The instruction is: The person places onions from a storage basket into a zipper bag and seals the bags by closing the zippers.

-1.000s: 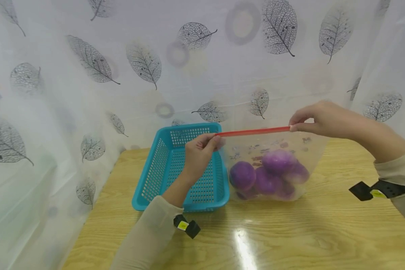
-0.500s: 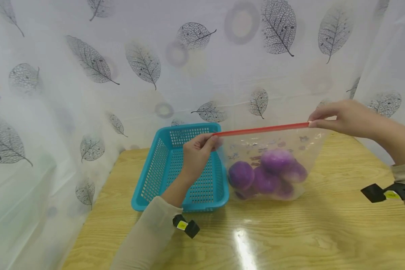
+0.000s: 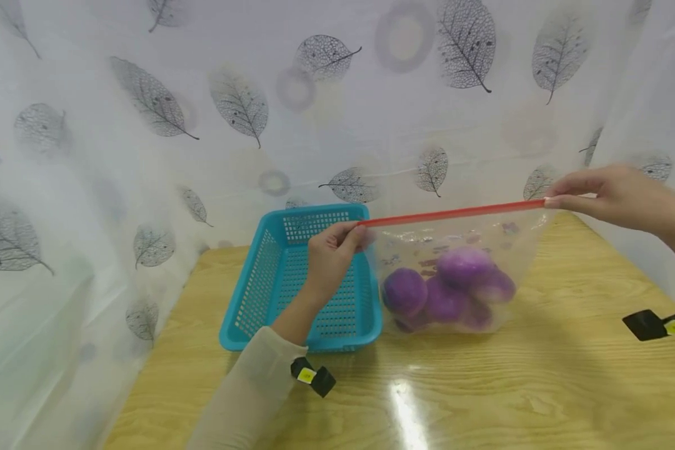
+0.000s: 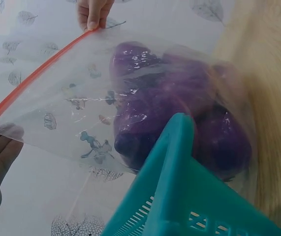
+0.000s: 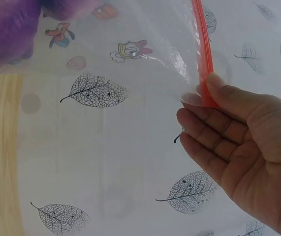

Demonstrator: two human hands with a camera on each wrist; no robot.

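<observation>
A clear zip bag (image 3: 413,247) with a red zip strip (image 3: 455,213) and small cartoon prints spreads between the hands. Several smooth, rounded purple things (image 3: 464,267) lie in its bottom, seen through the cloudy plastic. My left hand (image 3: 329,259) pinches the strip's left end between thumb and fingers. At the far right end, my right hand (image 3: 619,195) pinches the strip's corner; the right wrist view shows the thumb (image 5: 229,96) on the red strip. The strip slants slightly upward to the right, and the bag's top is stretched taut.
A turquoise plastic basket (image 3: 242,312) with slotted walls stands left of the bag, under my left forearm, its right rim beside the bag. Both rest on a wooden table (image 3: 484,394). A white curtain (image 3: 202,37) with leaf prints hangs behind and along the left.
My right hand has slid rightward along the red strip, from partway along to its right end, rising a little. My left hand, the basket and the purple things have stayed about where they were.
</observation>
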